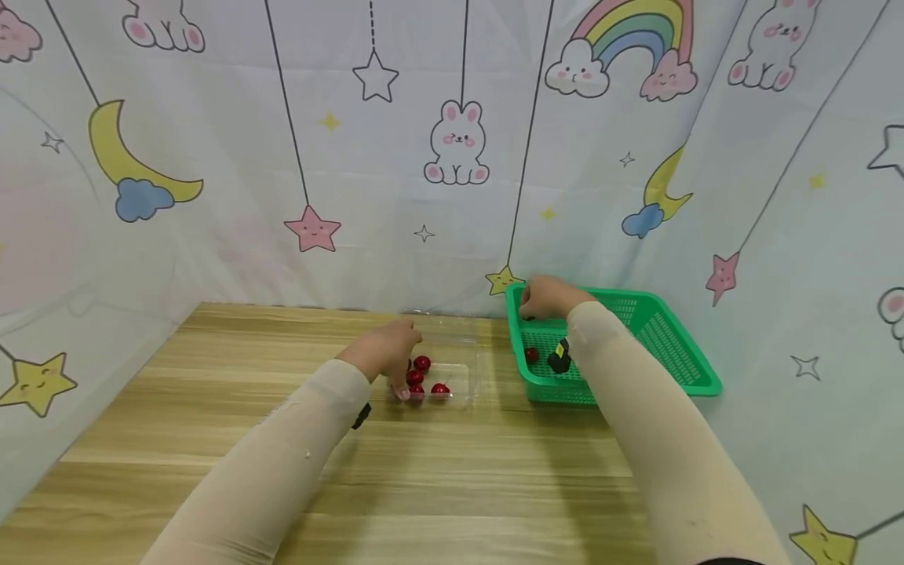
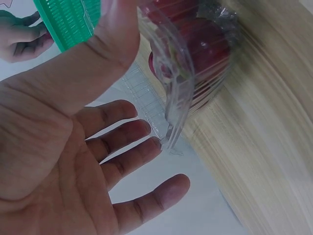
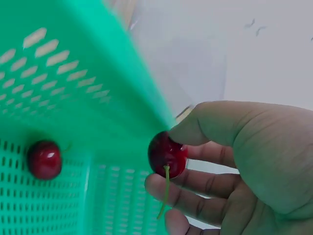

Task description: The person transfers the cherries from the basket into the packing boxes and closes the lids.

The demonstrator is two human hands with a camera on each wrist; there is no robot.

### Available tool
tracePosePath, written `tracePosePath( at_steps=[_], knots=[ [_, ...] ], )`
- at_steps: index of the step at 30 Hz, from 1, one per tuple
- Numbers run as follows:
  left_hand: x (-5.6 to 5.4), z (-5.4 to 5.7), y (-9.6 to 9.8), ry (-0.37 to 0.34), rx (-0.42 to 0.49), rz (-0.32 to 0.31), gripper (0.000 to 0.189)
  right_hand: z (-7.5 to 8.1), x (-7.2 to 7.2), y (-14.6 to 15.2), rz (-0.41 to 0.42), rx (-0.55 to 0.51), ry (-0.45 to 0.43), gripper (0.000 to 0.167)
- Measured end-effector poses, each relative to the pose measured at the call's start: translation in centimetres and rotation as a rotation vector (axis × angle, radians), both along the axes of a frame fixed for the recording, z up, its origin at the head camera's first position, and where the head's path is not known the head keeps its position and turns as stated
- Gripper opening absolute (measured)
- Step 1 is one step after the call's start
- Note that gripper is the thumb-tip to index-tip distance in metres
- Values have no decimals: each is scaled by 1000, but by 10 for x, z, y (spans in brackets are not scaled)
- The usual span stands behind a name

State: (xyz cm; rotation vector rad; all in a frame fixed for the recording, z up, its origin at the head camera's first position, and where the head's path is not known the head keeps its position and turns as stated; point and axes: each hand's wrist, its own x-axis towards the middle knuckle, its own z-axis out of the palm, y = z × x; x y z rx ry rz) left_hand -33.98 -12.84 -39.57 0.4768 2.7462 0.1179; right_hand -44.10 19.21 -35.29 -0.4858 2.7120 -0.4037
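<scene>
Left hand (image 1: 387, 351) rests at the near-left edge of the clear plastic clamshell (image 1: 452, 369) of cherries (image 1: 422, 363) on the desk (image 1: 212, 408), fingers relaxed, holding nothing. Right hand (image 1: 547, 297) pinches one cherry (image 3: 167, 154), stem down, over the green basket's (image 1: 671, 329) far-left corner; another cherry (image 3: 44, 159) lies inside.

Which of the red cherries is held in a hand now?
The dark red cherry with green stem, pinched by the right hand over the green plastic basket; the others lie loose.
</scene>
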Motion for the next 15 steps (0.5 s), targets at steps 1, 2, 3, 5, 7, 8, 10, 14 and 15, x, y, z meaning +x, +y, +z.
tracePosePath(
  at_steps=[1,2,3,5,7,8,10,14,15],
  knots=[
    [0,0,0,1,-1,0,113,3,3,-4,5,-6,26,36],
    [0,0,0,1,-1,1,113,5,7,-8,11,-6,52,30],
    [0,0,0,2,-4,0,113,8,11,-13,15,-5,73,23],
    [0,0,-1,4,-6,-1,113,10,20,-23,17,-2,102,19],
    [0,0,-1,9,-9,-4,112,11,29,-33,19,-12,107,28],
    [0,0,0,12,-11,-7,112,10,33,-38,22,-13,104,30],
    [0,0,0,18,-17,-11,112,7,40,-48,37,-29,95,31],
    [1,-1,0,32,-26,-19,111,-2,53,-65,102,-48,100,21],
    [1,-1,0,34,-27,-20,111,-4,56,-69,126,-45,105,17]
  ],
)
